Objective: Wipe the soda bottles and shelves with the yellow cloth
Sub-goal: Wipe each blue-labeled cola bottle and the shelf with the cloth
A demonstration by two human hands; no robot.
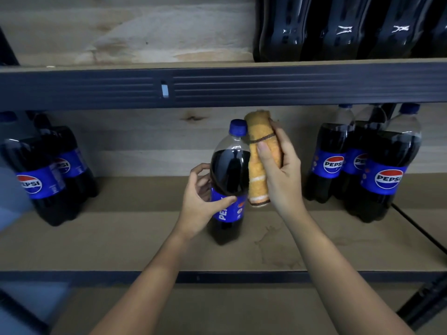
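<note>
A cola bottle (229, 175) with a blue cap and blue label stands upright at the middle of the brown shelf board (121, 240). My left hand (200, 206) grips it around the label from the left. My right hand (280, 175) holds the yellow cloth (260, 165), folded into a long pad with white and brown stripes. The cloth lies against the bottle's right shoulder and neck, reaching from beside the cap down to the label.
Two more cola bottles (46, 177) stand at the shelf's left and three (377, 170) at its right. The upper shelf holds dark bottles (338, 27) at its right above a dark metal rail (217, 85). A black cable (420, 230) runs along the right.
</note>
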